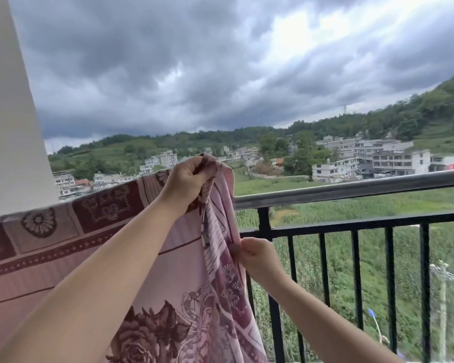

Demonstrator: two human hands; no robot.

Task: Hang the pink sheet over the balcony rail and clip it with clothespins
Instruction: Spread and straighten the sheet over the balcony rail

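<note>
The pink sheet [63,247], with a maroon floral border, drapes over the balcony rail [351,188] across the left half of the view. My left hand [186,182] grips a bunched upper edge of the sheet and lifts it just above the rail. Lower down, my right hand [254,254] pinches the sheet's hanging right edge in front of the bars. No clothespins are in view.
Black vertical bars [389,284] run under the rail to the right. A white pillar [11,113] stands at the far left. Beyond the rail lie green fields, buildings and a hillside under dark clouds.
</note>
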